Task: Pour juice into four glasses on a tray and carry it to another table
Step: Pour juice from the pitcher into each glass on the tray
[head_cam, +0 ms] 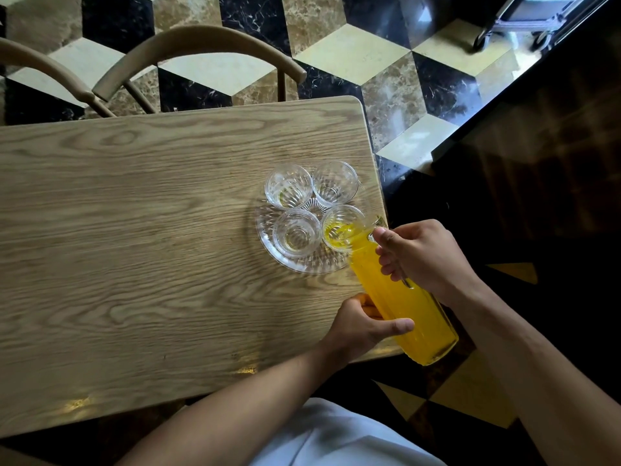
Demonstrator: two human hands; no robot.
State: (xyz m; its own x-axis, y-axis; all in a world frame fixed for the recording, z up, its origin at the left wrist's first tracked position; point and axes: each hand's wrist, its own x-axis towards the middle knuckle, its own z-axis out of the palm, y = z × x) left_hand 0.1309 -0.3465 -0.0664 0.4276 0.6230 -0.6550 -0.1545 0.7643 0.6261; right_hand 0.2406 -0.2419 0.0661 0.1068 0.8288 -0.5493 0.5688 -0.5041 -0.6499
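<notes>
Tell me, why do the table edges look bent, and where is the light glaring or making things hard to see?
Head view: the wide-angle lens bows the table edges; glare whitens the polished floor at top right; the right side sits in deep shadow; the clear glasses and tray are faint against the wood, only the juice jug stands out.

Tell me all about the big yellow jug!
The jug is tall, clear ribbed glass, nearly full of orange-yellow juice. It is tilted, spout down over the near-right glass, where juice is landing. The right hand grips its handle; the left hand holds its lower body. It hangs over the table corner, beside the tray.
</notes>
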